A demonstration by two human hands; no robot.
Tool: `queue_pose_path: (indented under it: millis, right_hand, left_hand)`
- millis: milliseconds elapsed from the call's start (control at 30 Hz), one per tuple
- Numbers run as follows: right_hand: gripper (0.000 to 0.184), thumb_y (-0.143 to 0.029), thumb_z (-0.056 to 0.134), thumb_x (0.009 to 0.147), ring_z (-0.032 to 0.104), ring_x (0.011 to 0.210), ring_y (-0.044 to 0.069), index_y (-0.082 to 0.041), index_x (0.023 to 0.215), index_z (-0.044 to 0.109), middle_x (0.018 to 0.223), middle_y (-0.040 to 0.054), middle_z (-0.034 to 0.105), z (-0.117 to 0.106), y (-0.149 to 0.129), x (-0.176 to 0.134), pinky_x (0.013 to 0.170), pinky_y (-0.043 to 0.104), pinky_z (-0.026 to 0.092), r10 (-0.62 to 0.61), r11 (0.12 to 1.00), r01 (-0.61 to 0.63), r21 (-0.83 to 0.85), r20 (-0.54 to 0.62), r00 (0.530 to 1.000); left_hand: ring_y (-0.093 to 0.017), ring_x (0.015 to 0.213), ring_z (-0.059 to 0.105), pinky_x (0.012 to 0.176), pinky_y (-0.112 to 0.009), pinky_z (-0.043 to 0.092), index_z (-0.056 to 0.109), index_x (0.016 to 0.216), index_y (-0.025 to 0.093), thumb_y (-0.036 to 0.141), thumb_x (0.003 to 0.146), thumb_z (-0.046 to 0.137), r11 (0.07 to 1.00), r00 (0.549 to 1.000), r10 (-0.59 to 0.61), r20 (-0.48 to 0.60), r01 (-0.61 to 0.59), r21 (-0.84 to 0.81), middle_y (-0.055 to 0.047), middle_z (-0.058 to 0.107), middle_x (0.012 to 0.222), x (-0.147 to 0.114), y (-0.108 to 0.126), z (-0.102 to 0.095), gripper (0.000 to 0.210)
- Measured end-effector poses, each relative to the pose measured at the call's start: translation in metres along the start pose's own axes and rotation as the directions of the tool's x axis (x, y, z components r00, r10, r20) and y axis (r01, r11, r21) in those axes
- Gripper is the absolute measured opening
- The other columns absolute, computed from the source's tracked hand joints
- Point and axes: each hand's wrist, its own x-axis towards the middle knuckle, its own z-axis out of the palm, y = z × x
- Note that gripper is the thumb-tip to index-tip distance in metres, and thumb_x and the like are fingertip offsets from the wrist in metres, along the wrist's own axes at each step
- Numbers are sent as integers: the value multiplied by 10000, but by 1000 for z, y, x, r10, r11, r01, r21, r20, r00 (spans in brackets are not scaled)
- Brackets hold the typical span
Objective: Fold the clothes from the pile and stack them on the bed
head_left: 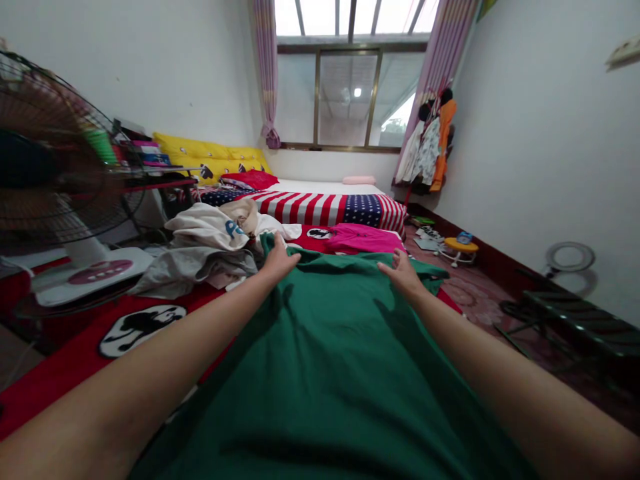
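Observation:
A large dark green cloth garment (330,347) is spread out in front of me, running from the bottom of the view to its far, ruffled edge. My left hand (280,261) is at the far left corner of the green garment, thumb and finger apart, touching the fabric. On the other side, my right hand (403,272) hovers over or rests on the far right part, fingers spread; contact is hard to tell. Just beyond the far edge lies a bright pink garment (363,238). Left of my left hand is a heap of white and beige clothes (207,225).
Under the clothes is a red cover (65,373) with black-and-white figures. A fan (100,273) stands at left. Grey cloth (175,270) lies beside it. Beyond is a bed with a flag-patterned cover (320,208). At right are a yellow stool (460,245) and a dark rack (585,320).

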Motion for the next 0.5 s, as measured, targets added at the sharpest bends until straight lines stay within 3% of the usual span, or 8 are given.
queue_pose_path:
  millis: [67,133,233,300,400,500]
  right_hand:
    - [695,-296,612,794,448,1331,278,-113,1414,358,1439,203,456,9,7,-21,1092,442,363,-171,982,170,-81,-4,985]
    - [626,-304,568,827,456,1324,269,-121,1402,403,1427,185,479,12,12,-43,1117,441,329,-338,918,350,-186,91,937]
    - [599,-409,498,890,355,1396,264,-209,1443,382,1505,122,400,4,23,-66,1128,511,282,-355,818,476,-324,366,860]
    - [596,-502,423,923,257,1440,279,-247,1460,372,1555,95,315,-9,36,-74,1129,569,232,-219,762,438,-477,448,867]
    - [619,-556,292,958,179,1463,282,-238,1486,338,1589,83,226,-33,58,-78,1132,575,208,-5,680,243,-691,327,945]
    - [628,-546,244,972,164,1467,277,-219,1507,291,1596,77,199,-47,69,-85,1127,570,224,85,641,115,-759,219,972]
  left_hand:
    - [-292,1429,276,1146,-402,285,111,1510,70,225,821,646,976,979,194,62,-199,88,-245,319,1514,-21,-4,18,887]
    - [-266,1468,154,1171,-395,222,143,1525,110,322,880,576,912,910,350,223,-385,140,-194,204,1576,-42,-8,35,805]
    - [-303,1468,134,1161,-494,192,213,1527,216,523,927,440,850,816,334,472,-477,223,-135,173,1595,-65,-17,49,711]
    - [-324,1465,130,1164,-509,155,265,1516,234,612,924,358,801,797,295,526,-507,318,-124,180,1594,-73,-25,52,709]
    - [-323,1464,133,1175,-468,131,313,1502,216,656,922,286,739,808,295,510,-532,414,-130,196,1588,-79,-37,46,728]
    - [-320,1463,148,1168,-476,150,325,1496,230,643,930,282,715,811,297,503,-539,446,-132,214,1584,-84,-51,33,703]
